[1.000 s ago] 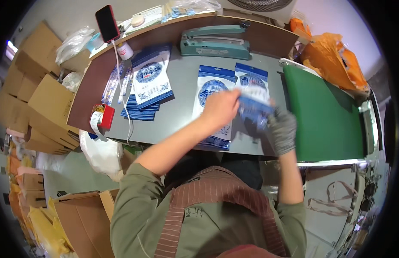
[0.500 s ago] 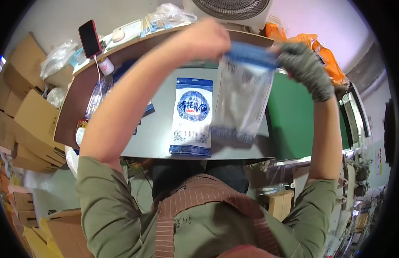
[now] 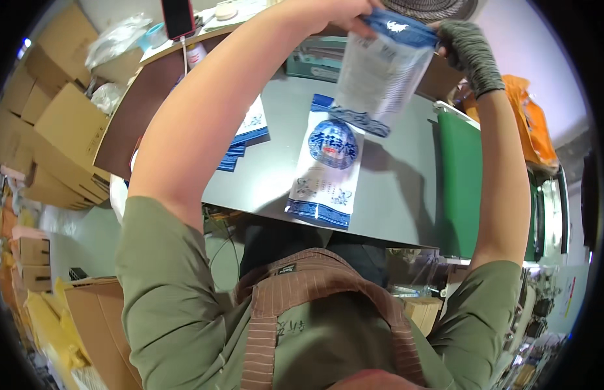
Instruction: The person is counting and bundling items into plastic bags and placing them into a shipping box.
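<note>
At the upper corners of a translucent white-and-blue plastic pouch (image 3: 380, 75): my bare left hand (image 3: 349, 14) pinches one side, my grey-gloved right hand (image 3: 470, 53) the other. Whether its mouth gapes, I cannot tell. Pouch hangs below both hands, neither nearer, long axis slanting down-left, overlapping in view a flat white-and-blue printed packet (image 3: 325, 179) on the smooth grey tabletop (image 3: 406, 195).

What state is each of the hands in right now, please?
Left hand: closed, holding the bag near its top left corner.
Right hand: gloved, closed, holding the same bag near its top right corner.
</note>
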{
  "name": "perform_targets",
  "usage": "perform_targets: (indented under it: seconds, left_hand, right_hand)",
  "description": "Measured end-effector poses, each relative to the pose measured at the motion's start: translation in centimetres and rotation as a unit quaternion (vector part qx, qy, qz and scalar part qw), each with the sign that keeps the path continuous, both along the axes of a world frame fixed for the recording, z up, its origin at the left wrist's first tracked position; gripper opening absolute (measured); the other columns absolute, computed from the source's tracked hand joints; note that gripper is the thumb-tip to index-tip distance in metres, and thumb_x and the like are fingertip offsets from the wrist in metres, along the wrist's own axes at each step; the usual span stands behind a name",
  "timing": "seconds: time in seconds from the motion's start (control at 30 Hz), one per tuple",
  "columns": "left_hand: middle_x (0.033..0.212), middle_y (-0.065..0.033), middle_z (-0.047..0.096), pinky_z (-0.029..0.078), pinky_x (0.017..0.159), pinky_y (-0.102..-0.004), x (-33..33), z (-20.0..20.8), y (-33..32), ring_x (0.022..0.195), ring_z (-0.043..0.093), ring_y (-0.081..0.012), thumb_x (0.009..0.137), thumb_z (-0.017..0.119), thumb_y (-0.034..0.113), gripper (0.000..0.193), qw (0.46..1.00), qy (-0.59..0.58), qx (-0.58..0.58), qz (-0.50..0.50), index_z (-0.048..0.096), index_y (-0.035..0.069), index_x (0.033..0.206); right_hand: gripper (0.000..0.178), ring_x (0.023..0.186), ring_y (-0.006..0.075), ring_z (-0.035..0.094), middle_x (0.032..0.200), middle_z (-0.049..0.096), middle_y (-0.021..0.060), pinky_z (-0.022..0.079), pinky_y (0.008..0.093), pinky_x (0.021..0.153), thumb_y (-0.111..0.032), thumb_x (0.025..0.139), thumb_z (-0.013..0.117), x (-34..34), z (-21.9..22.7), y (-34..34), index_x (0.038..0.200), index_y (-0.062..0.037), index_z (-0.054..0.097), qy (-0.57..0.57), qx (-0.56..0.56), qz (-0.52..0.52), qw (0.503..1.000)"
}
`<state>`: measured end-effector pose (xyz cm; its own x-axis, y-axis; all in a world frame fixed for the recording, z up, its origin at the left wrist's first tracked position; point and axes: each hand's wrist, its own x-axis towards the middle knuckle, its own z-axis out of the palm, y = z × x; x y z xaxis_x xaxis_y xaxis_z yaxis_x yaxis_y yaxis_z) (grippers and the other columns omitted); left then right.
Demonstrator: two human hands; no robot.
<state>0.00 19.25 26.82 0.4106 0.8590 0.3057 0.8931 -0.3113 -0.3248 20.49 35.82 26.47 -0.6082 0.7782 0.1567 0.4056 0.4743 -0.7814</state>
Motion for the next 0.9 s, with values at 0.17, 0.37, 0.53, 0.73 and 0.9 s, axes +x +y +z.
perform_targets:
  seconds: [0.17,0.37,0.53,0.73,0.9]
  left_hand:
    - [0.078,-0.0134,0.066,0.051,0.062,-0.0326,2.0,-2.7,-6.1,0.069,0.064,-0.0195,0.076,0.056,0.000,0.021,0.768,-0.633,0.067,-0.070,0.067,0.000,0.093]
    - [0.102,-0.0168,0.065,0.053,0.081,-0.0379,6.7,-20.6,-18.2,0.093,0.064,-0.0325,0.078,0.059,-0.003,0.033,0.872,-0.488,-0.026,0.020,0.063,0.003,0.110]
    - [0.112,-0.0074,0.058,0.044,0.087,-0.0386,9.4,-26.6,-20.8,0.103,0.054,-0.0256,0.072,0.071,0.016,0.042,0.939,-0.326,-0.041,0.100,0.060,0.003,0.111]
    - [0.107,-0.0037,0.061,0.043,0.084,-0.0390,7.7,-25.9,-19.9,0.104,0.056,-0.0231,0.070,0.067,0.005,0.025,0.964,-0.226,0.123,0.067,0.066,0.004,0.095]
    - [0.099,-0.0091,0.063,0.046,0.083,-0.0398,7.1,-14.7,-14.6,0.098,0.060,-0.0295,0.069,0.063,0.004,0.017,0.932,-0.305,0.195,-0.029,0.060,0.003,0.085]
  right_hand:
    - [0.025,0.073,0.0094,0.062,0.091,0.069,0.0057,0.046,0.0195,0.063,-0.019,0.093,0.054,1.8,-2.0,-10.4,0.106,-0.0030,0.068,0.264,0.160,0.063,0.949]
    - [0.022,0.077,0.0251,0.061,0.087,0.064,0.0119,0.049,0.0323,0.070,-0.004,0.085,0.057,8.2,-20.4,-20.7,0.104,-0.0067,0.068,0.011,0.076,0.143,0.987]
    - [0.024,0.072,0.0265,0.059,0.080,0.059,0.0135,0.048,0.0353,0.069,-0.005,0.084,0.059,8.8,-26.6,-23.1,0.107,-0.0048,0.067,-0.047,0.093,0.146,0.984]
    - [0.022,0.059,0.0169,0.055,0.068,0.056,0.0040,0.047,0.0316,0.056,-0.013,0.089,0.060,9.9,-27.4,-21.8,0.109,-0.0088,0.066,0.142,-0.169,0.113,0.969]
    - [0.071,0.105,0.0310,0.056,0.123,0.053,0.0168,0.048,0.0488,0.088,-0.059,0.088,0.050,9.5,-25.0,-18.5,0.133,-0.0040,0.041,0.280,-0.706,0.086,0.645]
